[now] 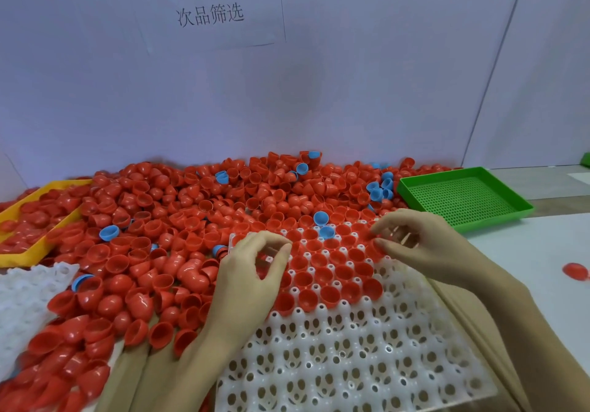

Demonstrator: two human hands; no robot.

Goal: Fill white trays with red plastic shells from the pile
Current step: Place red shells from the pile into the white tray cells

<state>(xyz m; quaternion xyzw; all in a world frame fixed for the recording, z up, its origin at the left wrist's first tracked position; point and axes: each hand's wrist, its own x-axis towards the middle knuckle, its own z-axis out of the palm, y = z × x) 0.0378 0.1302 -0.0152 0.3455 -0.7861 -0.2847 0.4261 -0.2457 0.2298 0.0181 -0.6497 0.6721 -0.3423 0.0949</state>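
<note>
Red shells are heaped beside the half-filled white tray; light, rigid, slick cups, best pinched at the rim. Left hand and right hand are curled; contents cannot be told.

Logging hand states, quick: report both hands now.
Left hand: curled above the white tray, nothing visibly held.
Right hand: pinching a red shell.

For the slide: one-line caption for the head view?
Both hands, left and right, over a half-filled white tray beside a pile of red shells.
</note>
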